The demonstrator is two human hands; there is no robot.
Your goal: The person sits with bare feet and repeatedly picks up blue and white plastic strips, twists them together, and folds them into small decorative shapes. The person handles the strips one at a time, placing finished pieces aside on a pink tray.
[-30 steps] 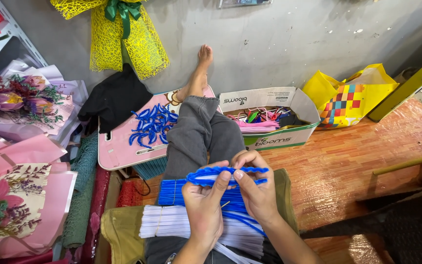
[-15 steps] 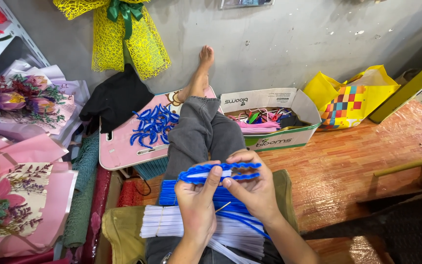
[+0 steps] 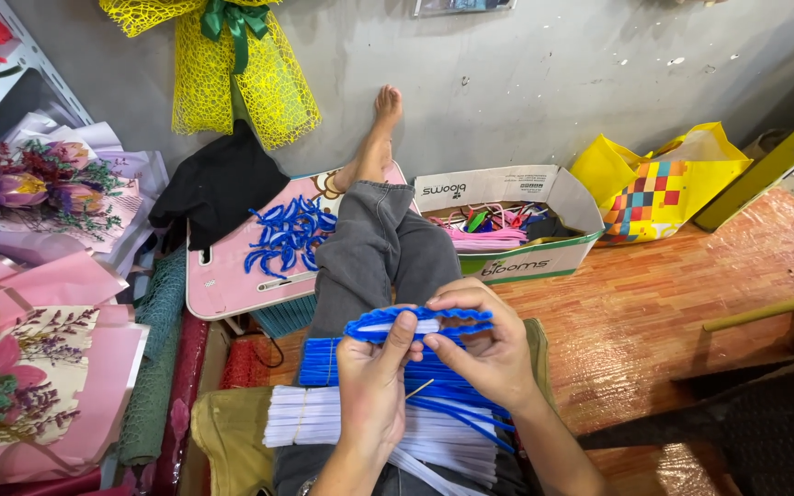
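A blue pipe-cleaner loop (image 3: 418,323), judged light, soft and easily bent, is pinched at its left end by the left hand (image 3: 374,386) and near its middle by the right hand (image 3: 489,354), above the lap.

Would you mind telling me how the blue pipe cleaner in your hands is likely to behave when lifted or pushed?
The blue pipe cleaner probably bends easily and keeps its shape: it holds a looped outline between the left hand and right hand. It looks thin and fuzzy, so likely light and not slippery.
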